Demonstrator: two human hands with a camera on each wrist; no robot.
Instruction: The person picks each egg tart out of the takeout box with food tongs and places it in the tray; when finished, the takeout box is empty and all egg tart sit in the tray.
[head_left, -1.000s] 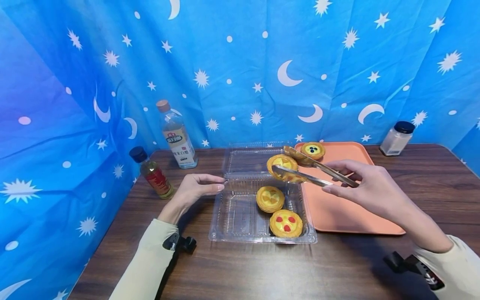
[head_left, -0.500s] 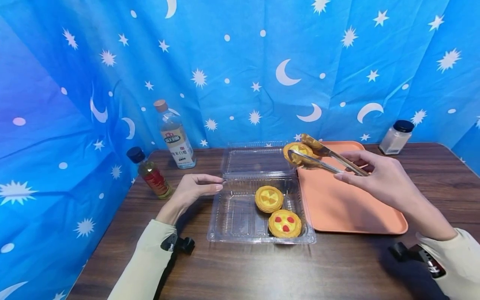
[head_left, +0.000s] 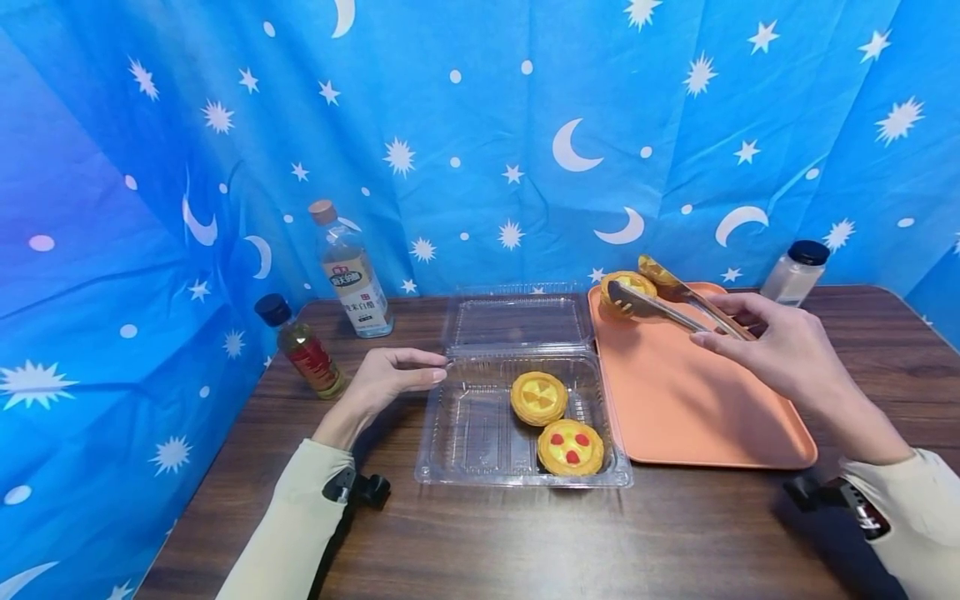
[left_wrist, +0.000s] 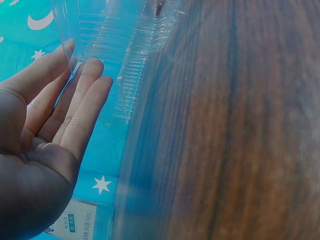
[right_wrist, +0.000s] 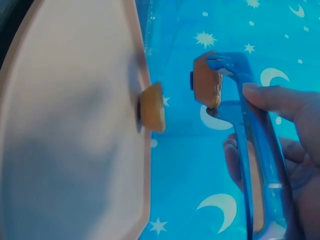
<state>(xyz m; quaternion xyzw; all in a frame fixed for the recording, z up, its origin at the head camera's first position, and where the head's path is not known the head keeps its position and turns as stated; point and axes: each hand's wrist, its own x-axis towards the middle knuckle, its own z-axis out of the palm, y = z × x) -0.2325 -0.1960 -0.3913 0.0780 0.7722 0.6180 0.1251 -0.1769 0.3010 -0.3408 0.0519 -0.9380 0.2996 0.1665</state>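
My left hand (head_left: 378, 379) pinches the left edge of a clear plastic clamshell container (head_left: 465, 477), which lies with its lid folded back. Inside it, on the right side, sit an egg tart with a pale wedge pattern (head_left: 538, 398) and an egg tart with red dots (head_left: 570, 447). Metal tongs (head_left: 678, 315) are held in my right hand (head_left: 783, 346). Between their tips they grip another egg tart (right_wrist: 204, 85), raised over the far left corner of the orange tray (head_left: 712, 417). In the right wrist view, one tart (right_wrist: 152, 107) rests on the tray; the head view hides it.
A clear vinegar bottle (head_left: 352, 279) and a smaller dark-capped bottle (head_left: 303, 350) stand left of the container. A black-capped jar (head_left: 795, 273) is at the back right, beyond my right hand. A blue star-patterned cloth (head_left: 510, 167) hangs behind the table.
My right hand has carried the tart in the tongs up and rightward, from above the container to over the tray's far left corner. The left hand stays at the container's edge.
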